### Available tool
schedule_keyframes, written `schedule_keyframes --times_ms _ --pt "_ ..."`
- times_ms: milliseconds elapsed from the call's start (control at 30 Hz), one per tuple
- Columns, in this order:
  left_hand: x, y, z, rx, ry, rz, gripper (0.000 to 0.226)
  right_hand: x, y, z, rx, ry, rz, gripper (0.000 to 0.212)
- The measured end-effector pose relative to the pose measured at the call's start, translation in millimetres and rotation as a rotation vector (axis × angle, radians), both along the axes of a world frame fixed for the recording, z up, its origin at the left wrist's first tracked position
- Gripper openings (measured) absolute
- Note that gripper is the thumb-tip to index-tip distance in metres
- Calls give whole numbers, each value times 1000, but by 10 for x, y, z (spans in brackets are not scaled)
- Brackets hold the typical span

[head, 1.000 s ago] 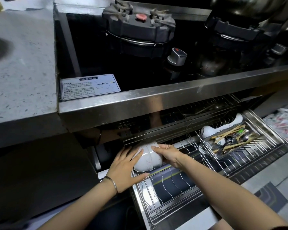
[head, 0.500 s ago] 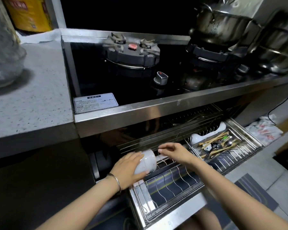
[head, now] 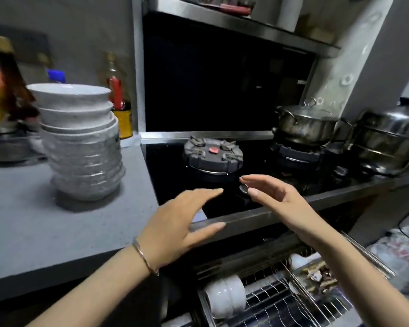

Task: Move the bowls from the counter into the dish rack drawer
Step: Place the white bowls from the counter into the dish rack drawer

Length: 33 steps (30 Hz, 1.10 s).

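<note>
Both hands are lifting off the white bowls [head: 224,296] they were seating half a second ago, now hovering up at hob height, and the view is swinging up with them. Those white bowls are lying on their sides at the left end of the dish rack drawer [head: 281,305], nested together against the wire prongs.

Far left, blurred bottles [head: 118,97] are standing against the wall. Just in front, the stack of bowls [head: 80,142] is sitting on the grey bench [head: 33,220] near its right edge: speckled grey-white, many high, leaning a little.

Next, the left hand [head: 175,230] is hanging over the bench corner and hob edge, fingers spread and straight, holding nothing. A thin bracelet [head: 144,256] is circling its wrist.

Centre, a black burner [head: 213,154] is sitting on the dark glass hob, with a knob [head: 244,188] just in front of it.

The right hand [head: 276,201] is floating in front of that knob, palm facing left, fingers loosely extended, empty too.

Further right, a steel pot [head: 305,126] is sitting on the second burner, and a tiered steel steamer [head: 387,142] is standing beside it. Below, a cutlery tray [head: 316,277] is occupying the drawer's right part; its contents are blurred.
</note>
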State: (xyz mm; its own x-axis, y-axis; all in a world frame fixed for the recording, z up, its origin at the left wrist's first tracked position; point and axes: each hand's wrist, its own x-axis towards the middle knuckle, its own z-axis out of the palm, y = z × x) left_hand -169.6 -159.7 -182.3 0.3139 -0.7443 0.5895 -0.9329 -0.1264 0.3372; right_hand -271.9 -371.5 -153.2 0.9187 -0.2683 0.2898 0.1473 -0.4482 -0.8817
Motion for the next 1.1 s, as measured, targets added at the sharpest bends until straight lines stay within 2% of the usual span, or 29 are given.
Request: schedule_keyframes --times_ms 300,500,567,700,867,967,1100 --pt "681 1202 701 -179 -148 307 57 969 855 440 -222 -46 225 56" --pt "1068 1651 832 -239 -159 449 55 1517 1274 588 -222 -123 263 70" --pt "1155 1714 866 -248 -160 468 53 1654 1405 685 -198 -151 285 65" --pt "1282 1725 913 -320 -79 476 51 1875 1591 854 -142 -188 309 55" --pt "1456 1672 984 -392 159 521 67 2099 1718 945 -117 -146 304 67" --pt "1550 1660 961 -377 256 471 65 2159 1765 935 -78 -170 330 56" --pt "1622 1634 953 -407 299 454 70 2198 1807 904 -53 -213 277 46"
